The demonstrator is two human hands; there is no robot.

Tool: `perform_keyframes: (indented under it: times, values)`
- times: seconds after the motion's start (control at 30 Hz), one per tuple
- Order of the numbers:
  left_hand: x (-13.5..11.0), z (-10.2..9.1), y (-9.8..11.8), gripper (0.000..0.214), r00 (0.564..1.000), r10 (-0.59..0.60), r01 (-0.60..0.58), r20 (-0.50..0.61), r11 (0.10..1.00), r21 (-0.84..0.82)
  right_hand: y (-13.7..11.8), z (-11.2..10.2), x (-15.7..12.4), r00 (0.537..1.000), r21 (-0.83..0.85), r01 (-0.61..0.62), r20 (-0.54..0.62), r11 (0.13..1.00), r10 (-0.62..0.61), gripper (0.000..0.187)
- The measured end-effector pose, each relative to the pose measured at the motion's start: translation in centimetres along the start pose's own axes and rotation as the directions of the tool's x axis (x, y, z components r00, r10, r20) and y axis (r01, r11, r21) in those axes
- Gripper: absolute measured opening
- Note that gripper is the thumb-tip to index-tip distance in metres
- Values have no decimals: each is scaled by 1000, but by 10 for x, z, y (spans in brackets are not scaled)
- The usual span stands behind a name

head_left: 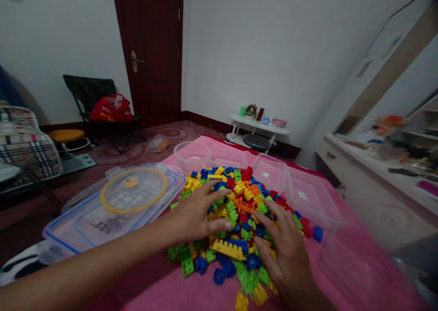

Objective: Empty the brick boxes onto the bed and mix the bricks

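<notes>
Container lids [112, 206] lie on the left of the pink table [164, 288]. Left hand [196, 210] spread flat on the brick pile [239, 219] mid-table; right hand [285, 251] spread wide on it too. Clear tubs [273, 171] behind.

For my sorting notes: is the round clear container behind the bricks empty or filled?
Empty: the round container shows only clear walls, no bricks inside; its lid lies apart.

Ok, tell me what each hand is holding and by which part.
Nothing is clearly held. The left hand and right hand lie open, fingers spread, on the pile of bricks.
</notes>
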State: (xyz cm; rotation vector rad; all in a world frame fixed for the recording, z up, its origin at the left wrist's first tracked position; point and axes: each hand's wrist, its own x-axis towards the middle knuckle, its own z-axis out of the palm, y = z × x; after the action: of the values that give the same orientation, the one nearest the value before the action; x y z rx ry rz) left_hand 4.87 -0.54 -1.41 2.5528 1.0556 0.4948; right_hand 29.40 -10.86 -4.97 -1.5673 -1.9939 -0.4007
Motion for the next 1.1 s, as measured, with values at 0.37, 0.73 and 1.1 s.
perform_keyframes:
  times: [0.37, 0.73, 1.1]
  values:
    - [74, -1, -45, 52, 876, -475, 468, -83, 795, 387, 64, 32, 1, 882, -124, -441, 121, 889, 455, 67]
    - [49, -10, -34, 65, 969, -228, 201, 96, 953, 226, 65, 36, -2, 862, 153, -507, 126, 849, 492, 66]
    - [-107, -25, -77, 85, 975, -215, 212, -60, 806, 553, 73, 47, -27, 869, 199, -494, 71, 846, 490, 68]
